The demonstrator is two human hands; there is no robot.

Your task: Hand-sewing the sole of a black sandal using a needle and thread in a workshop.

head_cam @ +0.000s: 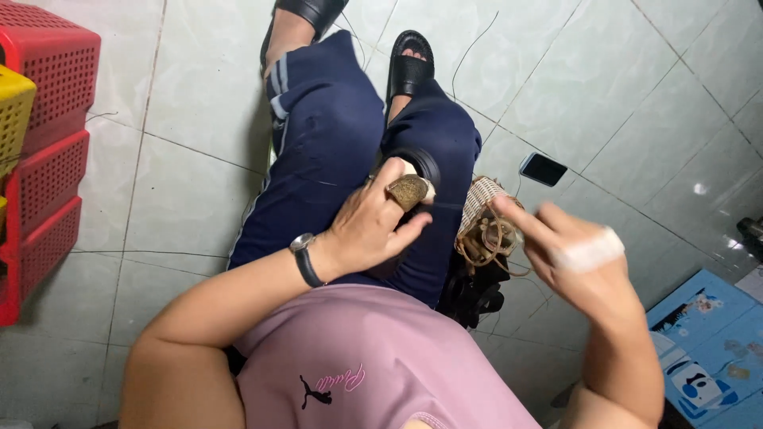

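Two hands are seen from the head camera, both raised over the lap of a seated person in dark blue trousers (334, 159). The left hand (369, 230) is closed around a small brown, rough-surfaced rounded piece (408, 191), which is pinched between thumb and forefinger above the right knee; a dark wristwatch (304, 256) is worn on that wrist. The right hand (572, 258) is held loosely open – fingers spread and slightly blurred, one finger wrapped in a pale bandage (590, 251) – with nothing visibly gripped, though a thin strand may run from it; that cannot be told. Just left of it, a small woven basket-like piece of pale and brown cane (483, 222) rests against the thigh, with loose strands hanging at its edge.

Judged from this view, the work would be done best if the brown piece were kept steady against the knee while the free fingers are brought to the loose cane ends, so that the strands are not tangled.

Around the person, a glossy pale tiled floor (191, 159) is seen. Stacked red plastic crates (44, 151) stand at the left, a dark phone (543, 168) lies on the tiles beyond the weaving, and a blue patterned mat (707, 349) sits at the lower right. Black sandals (409, 63) are worn – nothing blocks the hands.
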